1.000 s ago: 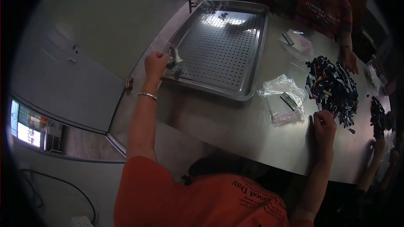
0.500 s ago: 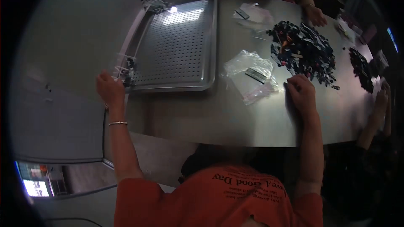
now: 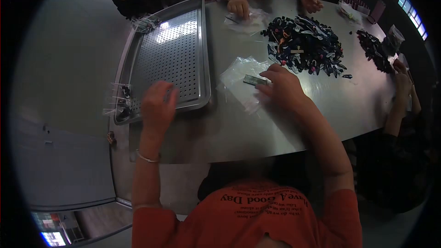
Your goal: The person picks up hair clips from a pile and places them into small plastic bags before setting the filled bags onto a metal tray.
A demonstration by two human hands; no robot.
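Note:
My left hand [image 3: 158,105] hangs over the lower edge of a perforated metal tray [image 3: 207,64], its fingers slightly blurred, apart and holding nothing. Small filled clear bags [image 3: 123,98] lie at the tray's near left corner. My right hand [image 3: 280,85] is over the right side of a pile of clear plastic bags [image 3: 234,80], thumb and forefinger apart beside a small dark green strip [image 3: 254,80] on the bags. Beyond this hand spreads a heap of small dark pieces [image 3: 312,46].
Across the metal table [image 3: 220,133], a co-worker's hand [image 3: 238,7] touches another pile of bags [image 3: 252,20]; their other hand [image 3: 312,3] is near the heap. At the right are a smaller dark heap [image 3: 374,50] and another person's hands [image 3: 402,78].
My left hand has moved right, away from the bags at the tray's corner. My right hand has moved left from the bare table onto the plastic bags. The view has shifted.

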